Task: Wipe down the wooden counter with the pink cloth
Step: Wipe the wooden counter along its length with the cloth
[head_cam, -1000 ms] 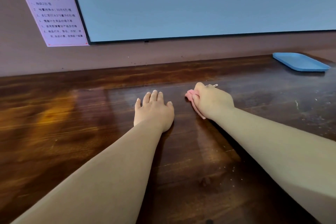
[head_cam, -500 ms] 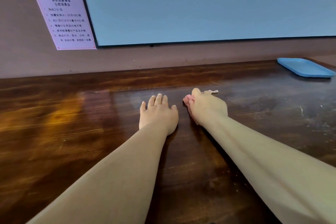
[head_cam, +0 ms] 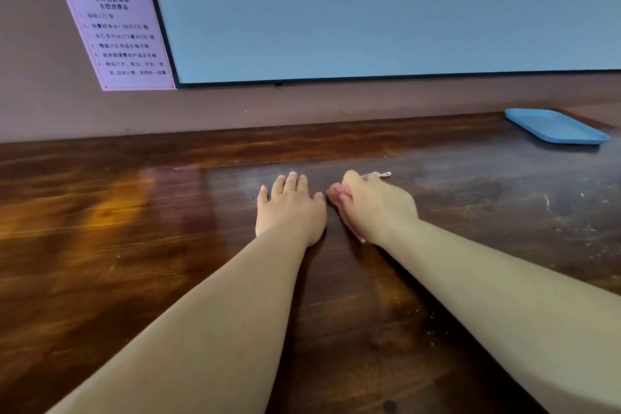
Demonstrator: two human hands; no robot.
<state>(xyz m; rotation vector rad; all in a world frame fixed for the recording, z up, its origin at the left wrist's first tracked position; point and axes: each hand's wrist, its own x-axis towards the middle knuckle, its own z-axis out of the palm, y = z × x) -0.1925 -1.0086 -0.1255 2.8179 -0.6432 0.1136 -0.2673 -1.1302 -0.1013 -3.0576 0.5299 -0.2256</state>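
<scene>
The dark wooden counter (head_cam: 134, 245) fills the lower half of the head view. My left hand (head_cam: 289, 208) lies flat on it, palm down, fingers straight and together. Just to its right, my right hand (head_cam: 376, 208) covers and grips the pink cloth (head_cam: 334, 191), pressing it onto the wood. Only a pink edge shows at the hand's left side, and a pale tag or loop (head_cam: 381, 175) sticks out past the fingers. The two hands are close but apart.
A blue tray (head_cam: 556, 126) sits at the far right of the counter near the wall. Pale smears and specks mark the wood (head_cam: 547, 202) to the right. On the wall hang a large screen (head_cam: 369, 10) and a pink printed notice (head_cam: 116, 27).
My right hand has slid the cloth a little leftward, closer to my left hand. My left hand stays flat in place. The view has shifted slightly.
</scene>
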